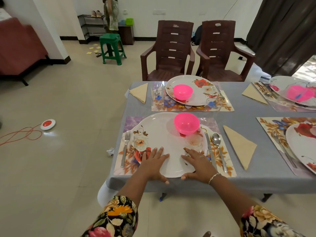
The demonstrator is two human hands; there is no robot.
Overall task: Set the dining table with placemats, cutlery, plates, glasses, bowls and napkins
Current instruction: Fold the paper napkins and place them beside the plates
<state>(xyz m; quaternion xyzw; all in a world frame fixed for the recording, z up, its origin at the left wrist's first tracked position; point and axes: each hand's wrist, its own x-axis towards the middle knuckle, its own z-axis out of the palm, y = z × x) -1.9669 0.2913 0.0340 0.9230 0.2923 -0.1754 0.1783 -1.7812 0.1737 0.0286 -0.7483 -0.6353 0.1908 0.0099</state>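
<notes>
The left hand (154,165) and right hand (199,165) lie flat with straight, spread fingers on the near side of a white flowered plate (164,132), thumbs against its near rim. The plate sits on a floral placemat (119,161) at the desk's near-left corner, with a pink bowl (186,123) on its far right part. A fork (126,146) lies on the mat left of the plate; a knife (210,149) and a spoon (218,147) lie on its right, and a folded beige napkin (239,146) lies just beyond the mat on the grey cloth of the desk (248,182).

At the far-left corner is a second place setting (200,94) with a plate and a pink bowl, and a glass (157,96) stands to its left. More settings lie along the right edge. Two brown plastic chairs (169,53) stand behind the far edge. On the pale tiled floor (68,100) are a green stool (112,48), a red-and-white round device (48,124) with an orange cable, and a crumpled paper (110,151).
</notes>
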